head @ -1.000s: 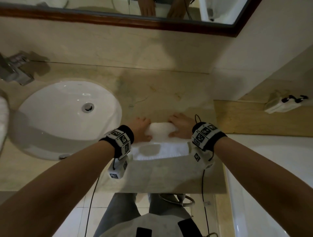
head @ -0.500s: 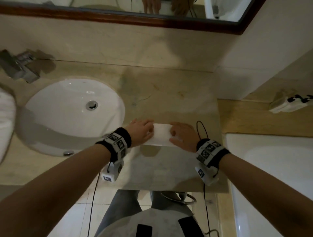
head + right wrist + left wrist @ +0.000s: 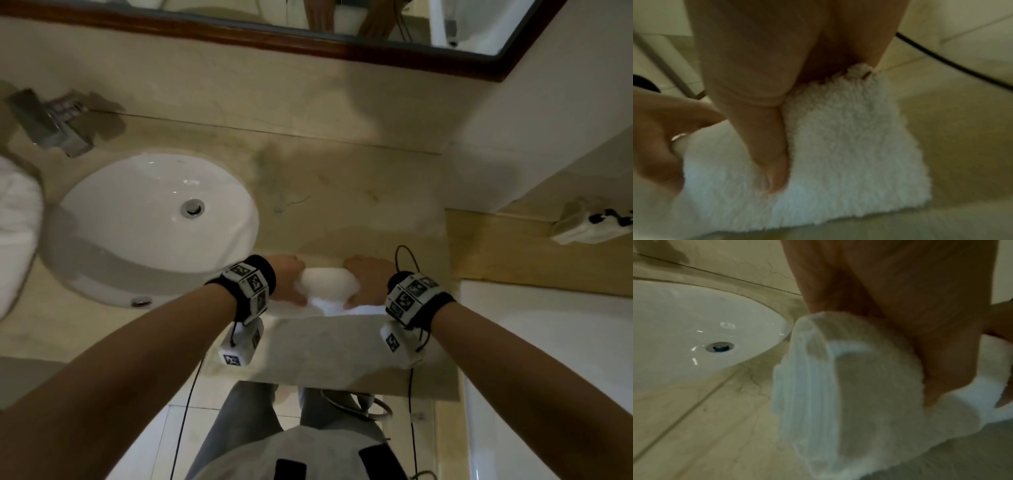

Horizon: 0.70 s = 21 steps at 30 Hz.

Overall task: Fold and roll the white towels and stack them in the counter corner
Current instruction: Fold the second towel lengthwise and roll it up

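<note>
i have both hands on the white towel (image 3: 327, 286), which lies on the marble table (image 3: 342, 212) just right of the sink (image 3: 150, 219), near the front edge. my left hand (image 3: 289, 279) grips the left end of the roll, thumb tucked down against the flat part still lying on the table, fingers curled over the top. my right hand (image 3: 368, 282) grips the right end the same way, its thumb pressed into the pile. the towel is partly rolled, with a flat tail toward me. farther off, another white towel bundle (image 3: 15, 233) sits at the far left, and a faucet (image 3: 51, 120) stands beyond the sink, below the mirror (image 3: 308, 37).
</note>
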{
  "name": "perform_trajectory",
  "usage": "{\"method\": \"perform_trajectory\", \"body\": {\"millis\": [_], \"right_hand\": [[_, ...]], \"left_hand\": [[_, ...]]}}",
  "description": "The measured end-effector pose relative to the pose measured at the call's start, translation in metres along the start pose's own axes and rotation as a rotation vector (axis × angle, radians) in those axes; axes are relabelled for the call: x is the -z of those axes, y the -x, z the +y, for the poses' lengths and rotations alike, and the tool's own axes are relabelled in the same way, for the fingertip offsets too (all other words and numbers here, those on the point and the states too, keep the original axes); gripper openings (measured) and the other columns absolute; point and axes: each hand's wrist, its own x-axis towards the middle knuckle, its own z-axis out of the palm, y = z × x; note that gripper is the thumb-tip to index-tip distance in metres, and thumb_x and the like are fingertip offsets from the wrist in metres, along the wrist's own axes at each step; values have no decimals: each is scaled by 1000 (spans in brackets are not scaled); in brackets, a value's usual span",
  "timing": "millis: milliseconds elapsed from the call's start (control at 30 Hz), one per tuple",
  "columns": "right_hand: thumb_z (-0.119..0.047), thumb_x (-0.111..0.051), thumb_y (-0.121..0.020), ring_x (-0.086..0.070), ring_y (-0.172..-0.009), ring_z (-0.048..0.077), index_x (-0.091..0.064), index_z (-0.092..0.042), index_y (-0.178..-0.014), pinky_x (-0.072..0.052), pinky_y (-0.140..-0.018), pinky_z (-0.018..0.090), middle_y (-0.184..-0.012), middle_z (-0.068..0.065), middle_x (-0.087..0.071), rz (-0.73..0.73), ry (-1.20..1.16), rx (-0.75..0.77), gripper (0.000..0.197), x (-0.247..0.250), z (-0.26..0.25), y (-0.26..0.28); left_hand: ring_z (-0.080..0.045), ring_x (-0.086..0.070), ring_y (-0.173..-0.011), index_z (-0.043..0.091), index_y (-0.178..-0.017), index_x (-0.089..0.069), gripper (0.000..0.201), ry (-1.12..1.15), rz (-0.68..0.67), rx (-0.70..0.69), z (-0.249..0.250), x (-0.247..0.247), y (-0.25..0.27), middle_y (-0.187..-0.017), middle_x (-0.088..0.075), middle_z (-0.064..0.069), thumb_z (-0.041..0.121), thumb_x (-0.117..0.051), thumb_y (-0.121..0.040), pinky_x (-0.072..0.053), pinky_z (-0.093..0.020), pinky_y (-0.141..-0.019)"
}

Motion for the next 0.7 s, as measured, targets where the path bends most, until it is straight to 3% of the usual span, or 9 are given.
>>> {"method": "perform_trajectory", "body": {"millis": [100, 233, 333, 433, 500, 600, 633, 700], "right_hand": [[-46, -67, -78, -58, -102, 28, -49, -18, -118, -48, -85, 35, -113, 4, -58, -3, 109, 75, 52, 18, -14, -2], [-36, -72, -77, -57, -112, 28, -52, -15, -127, -44, -86, 31, -122, 7, -59, -20, 182, 129, 58, 65, -47, -13], [-36, -72, -77, -60, -107, 25, -55, -19, -122, -43, -79, 30, -113, 3, -61, 15, 295, 136, 50, 97, -86, -27], [-29, -73, -74, -66, -97, 21, -63, -21, -103, -47, -74, 25, -98, -4, -64, -9, 491, 60, 31, 122, -144, -39], [-38, -75, -69, -64, -96, 26, -61, -18, -104, -53, -81, 33, -101, 0, -66, 9, 353, 210, 43, 142, -176, -50], [-46, -76, -69, -48, -121, 25, -43, -18, -134, -40, -100, 34, -135, 1, -50, 29, 141, 247, 78, 161, -226, -59], [-44, -76, -72, -44, -126, 24, -38, -17, -139, -36, -102, 33, -139, -1, -45, 40, 56, 219, 82, 159, -249, -67], [-38, -77, -73, -47, -123, 22, -44, -15, -135, -38, -100, 32, -132, -3, -49, 30, -151, 201, 74, 152, -295, -83]], "left_hand": [[-26, -54, -111, 15, -124, -51, 63, 57, -18, 16, -5, 2, 10, -125, -52, -6, 53, -68, -76, -44, -36, -93], [-24, -58, -105, 19, -121, -51, 67, 181, 16, 90, -32, 9, 39, -121, -55, -1, 59, -69, -70, -48, -36, -91], [-22, -59, -103, 23, -121, -51, 67, 362, 141, 158, -71, 19, 72, -117, -58, 4, 57, -73, -68, -49, -38, -91], [-18, -57, -100, 26, -121, -51, 68, 619, 302, 228, -128, 24, 117, -117, -59, 6, 59, -74, -66, -47, -33, -85], [-16, -53, -102, 26, -125, -48, 68, 764, 375, 284, -169, 19, 148, -116, -54, 8, 56, -73, -70, -40, -28, -85], [-17, -51, -110, 23, -132, -43, 77, 1091, 540, 334, -226, 1, 185, -121, -50, 7, 54, -75, -69, -42, -32, -93], [-17, -53, -111, 21, -132, -43, 83, 1252, 650, 330, -247, -7, 194, -124, -52, 4, 56, -76, -64, -45, -33, -94], [-12, -62, -101, 13, -133, -45, 86, 1560, 851, 340, -289, -23, 212, -120, -60, -2, 58, -74, -66, -53, -28, -83]]}}
